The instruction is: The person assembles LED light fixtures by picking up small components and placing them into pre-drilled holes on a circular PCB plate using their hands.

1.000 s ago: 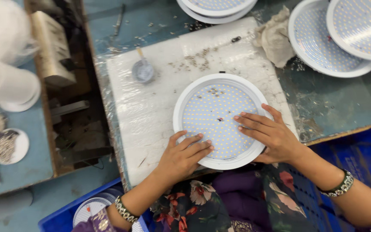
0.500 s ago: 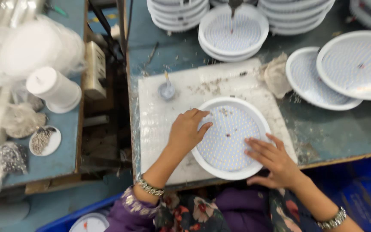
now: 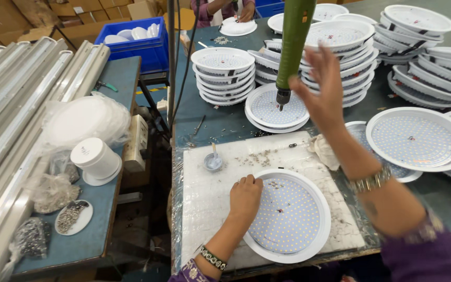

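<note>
A round white light panel [image 3: 293, 219] studded with small LEDs lies on a white board [image 3: 204, 193] in front of me. My left hand [image 3: 245, 197] rests on the panel's left rim, fingers curled down, holding it in place. My right hand [image 3: 322, 91] is raised with fingers spread, right beside a green powered screwdriver [image 3: 292, 42] that hangs bit-down from above; it has no grip on the tool. Loose screws [image 3: 259, 156] lie scattered on the board, close to a small grey dish [image 3: 213, 162].
Stacks of similar panels [image 3: 223, 73] fill the far table, and single panels [image 3: 418, 138] lie at the right. A crumpled cloth [image 3: 324, 149] sits by the board. The left bench holds a white cap [image 3: 96, 159], a plate of screws [image 3: 72, 216] and metal tubes [image 3: 16, 104]. Another person's hands [image 3: 230, 8] work beyond.
My right hand left the panel and rose toward the hanging screwdriver. My view tilted up to take in the far table. My left hand stayed at the panel's left rim.
</note>
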